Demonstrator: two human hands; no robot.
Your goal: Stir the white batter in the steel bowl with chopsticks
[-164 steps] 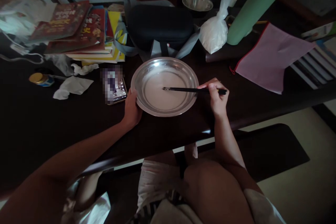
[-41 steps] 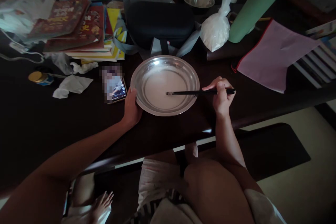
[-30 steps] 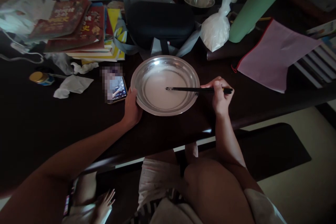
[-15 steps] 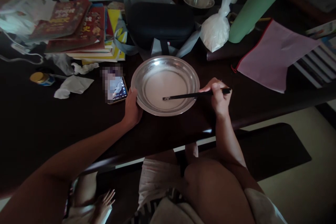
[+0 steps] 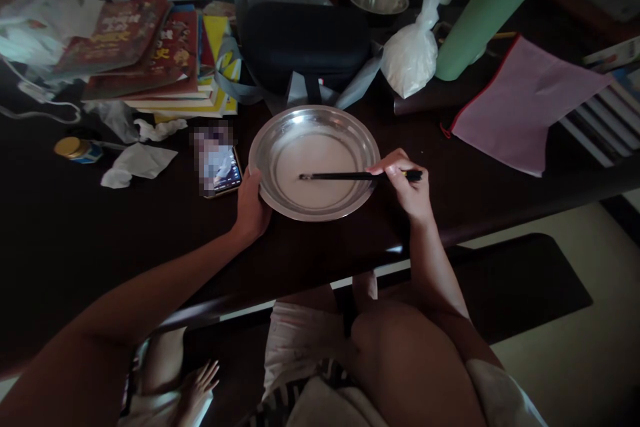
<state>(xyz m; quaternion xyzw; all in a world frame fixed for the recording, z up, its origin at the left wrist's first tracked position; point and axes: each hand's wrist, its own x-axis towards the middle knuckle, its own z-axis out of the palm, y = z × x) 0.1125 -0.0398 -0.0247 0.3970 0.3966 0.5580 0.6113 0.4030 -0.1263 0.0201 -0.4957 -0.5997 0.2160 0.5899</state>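
Tissues (image 5: 133, 165), crumpled, lie far left on the dark table (image 5: 60, 233), near a small yellow-capped jar (image 5: 77, 149), with a stack of books (image 5: 150, 60) behind them. Phone (image 5: 223, 171) sits face up just beside the left hand (image 5: 251, 208), screen lit. That hand is curled against the near-left rim of the steel plate (image 5: 270, 147), thumb on the edge, fingers closed on it as a brace. Plate is wide, shallow, thin metal; judged light and stiff, smooth enough to skate on polished wood unless pinned at the rim, which is the only sensible place to take it. It holds a thin pale liquid (image 5: 320, 170) that would likely slop if tilted, so keep it level. Chopsticks (image 5: 345, 176) lie nearly flat across the plate, tips in the liquid left of centre, back end pinched in the right hand (image 5: 407, 187) with fingers closed around them over the plate's right rim. Sticks look rigid, slim, light; grip far from the tips gives reach but little force. Beyond the plate: dark case (image 5: 305, 40), knotted white bag (image 5: 413, 60), green roll (image 5: 480, 13), pink pouch (image 5: 520, 100) at right.
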